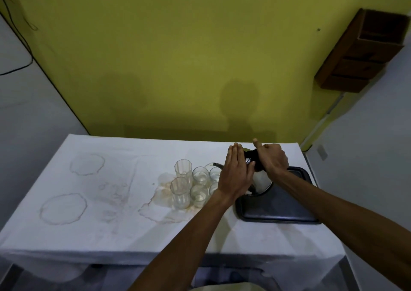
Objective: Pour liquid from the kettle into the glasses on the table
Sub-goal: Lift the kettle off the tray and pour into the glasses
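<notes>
A white kettle [262, 180] with a black handle and a thin dark spout is tilted left, its spout over the far right glass [215, 173]. My right hand [272, 158] is closed around the black handle. My left hand [236, 172] lies flat against the kettle's lid and side, fingers straight. Several clear glasses stand in a cluster left of the kettle: two tall faceted ones [182, 170] and short round ones [200, 176]. My left hand and wrist hide part of the right-hand glasses.
A dark rectangular tray [278, 210] lies under the kettle at the table's right. The white tablecloth [100, 201] shows a wet stain around the glasses and dried rings at left. A yellow wall stands close behind; a brown wooden shelf [360, 52] hangs at upper right.
</notes>
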Available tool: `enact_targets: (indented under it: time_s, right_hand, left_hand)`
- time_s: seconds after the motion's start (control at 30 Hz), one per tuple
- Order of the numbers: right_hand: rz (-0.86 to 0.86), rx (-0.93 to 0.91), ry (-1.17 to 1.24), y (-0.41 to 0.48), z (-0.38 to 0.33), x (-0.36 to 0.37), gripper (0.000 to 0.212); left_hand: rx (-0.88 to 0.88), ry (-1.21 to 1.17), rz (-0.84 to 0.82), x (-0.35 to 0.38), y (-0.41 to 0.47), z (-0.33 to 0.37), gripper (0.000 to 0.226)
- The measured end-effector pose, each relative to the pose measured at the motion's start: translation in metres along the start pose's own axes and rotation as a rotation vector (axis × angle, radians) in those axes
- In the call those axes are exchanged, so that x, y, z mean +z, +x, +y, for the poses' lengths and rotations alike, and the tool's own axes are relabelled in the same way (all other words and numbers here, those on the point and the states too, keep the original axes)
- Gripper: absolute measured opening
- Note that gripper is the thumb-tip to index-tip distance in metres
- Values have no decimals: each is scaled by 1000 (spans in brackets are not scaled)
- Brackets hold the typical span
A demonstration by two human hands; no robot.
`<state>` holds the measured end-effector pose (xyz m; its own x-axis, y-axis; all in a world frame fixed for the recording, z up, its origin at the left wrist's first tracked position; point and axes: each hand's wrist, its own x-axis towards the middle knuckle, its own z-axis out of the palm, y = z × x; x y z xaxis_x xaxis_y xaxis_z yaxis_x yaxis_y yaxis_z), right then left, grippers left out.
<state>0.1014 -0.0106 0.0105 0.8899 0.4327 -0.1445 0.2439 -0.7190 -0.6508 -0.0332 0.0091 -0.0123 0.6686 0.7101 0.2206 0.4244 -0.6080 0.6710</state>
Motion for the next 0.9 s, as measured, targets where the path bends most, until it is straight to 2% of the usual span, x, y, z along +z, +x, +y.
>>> enact_targets:
  time_s: [0.17,0.37,0.9]
  right_hand:
    - [29,-8,-18,1,-4,-5,56]
    - [34,-19,-27,2,-3,-10,60]
    - [37,-14,-59,3,-2,-19,61]
  left_hand:
    - [53,20,37,-3,0,3,61]
    - [83,46,65,0,0,6,59]
    - [14,-43,12,1,1,13,64]
